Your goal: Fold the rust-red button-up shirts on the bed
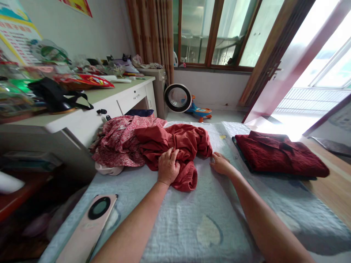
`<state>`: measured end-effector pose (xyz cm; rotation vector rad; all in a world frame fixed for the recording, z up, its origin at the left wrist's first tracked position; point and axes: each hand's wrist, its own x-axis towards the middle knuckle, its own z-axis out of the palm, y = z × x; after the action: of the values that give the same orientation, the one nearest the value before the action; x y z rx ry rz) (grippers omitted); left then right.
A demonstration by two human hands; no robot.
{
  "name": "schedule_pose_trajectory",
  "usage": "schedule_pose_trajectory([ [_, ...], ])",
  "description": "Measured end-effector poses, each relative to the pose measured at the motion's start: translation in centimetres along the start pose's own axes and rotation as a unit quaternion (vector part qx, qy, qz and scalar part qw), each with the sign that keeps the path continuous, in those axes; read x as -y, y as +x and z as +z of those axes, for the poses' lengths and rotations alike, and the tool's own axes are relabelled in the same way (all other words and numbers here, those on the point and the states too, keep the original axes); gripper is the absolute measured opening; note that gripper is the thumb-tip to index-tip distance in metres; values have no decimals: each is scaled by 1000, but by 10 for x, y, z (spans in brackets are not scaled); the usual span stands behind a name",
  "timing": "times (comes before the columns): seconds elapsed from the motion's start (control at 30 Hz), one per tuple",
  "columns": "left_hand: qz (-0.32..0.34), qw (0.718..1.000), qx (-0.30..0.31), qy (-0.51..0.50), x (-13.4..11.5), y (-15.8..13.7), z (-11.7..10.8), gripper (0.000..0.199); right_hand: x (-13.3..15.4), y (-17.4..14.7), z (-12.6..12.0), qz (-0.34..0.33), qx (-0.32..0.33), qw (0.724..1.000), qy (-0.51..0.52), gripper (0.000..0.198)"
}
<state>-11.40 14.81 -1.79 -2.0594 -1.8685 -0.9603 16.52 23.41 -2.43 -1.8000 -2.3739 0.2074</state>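
Observation:
A crumpled brick-red garment (pixel 182 140) with a gathered elastic cuff lies in front of me on a light blue cloth with heart shapes (pixel 181 226); its exact kind does not show. My left hand (pixel 168 166) rests on it, palm down, fingers stretched out over the fabric. At its right end my right hand (pixel 220 163) is closed, thumb and fingers pinching the edge. Against the garment's left side sits a heap of pink-and-white patterned clothing (pixel 123 137), with something white (pixel 109 169) poking out underneath.
Folded dark red clothing (pixel 282 153) lies to the right. A pale phone-shaped object with a round black ring (pixel 90 226) is at lower left. Along the left wall runs a cluttered white desk (pixel 131 96). Beyond stand a round ring-shaped object (pixel 177 98) and a blue ride-on toy (pixel 199 109).

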Motion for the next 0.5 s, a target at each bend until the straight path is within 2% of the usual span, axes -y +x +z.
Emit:
schedule_pose_trajectory([
  [0.13, -5, 1000, -6, -1, 3, 2, 4, 54, 18, -27, -8, -2, 30, 999, 16, 45],
  [0.23, -19, 998, 8, -58, 9, 16, -2, 44, 44, -38, -17, -58, 50, 990, 120, 39],
  [0.3, -45, 990, 2, -131, 12, 28, -13, 34, 66, -43, -17, -82, 27, 974, 211, 38],
  [0.37, -69, 977, -31, -202, 13, 36, -28, 29, 87, -47, -11, -89, -14, 956, 280, 43],
  [0.43, -85, 958, -74, -264, 11, 37, -42, 26, 102, -50, 0, -94, -62, 945, 308, 49],
  [0.5, -97, 936, -91, -327, 7, 29, -50, 25, 109, -51, 11, -106, -99, 940, 308, 49],
])
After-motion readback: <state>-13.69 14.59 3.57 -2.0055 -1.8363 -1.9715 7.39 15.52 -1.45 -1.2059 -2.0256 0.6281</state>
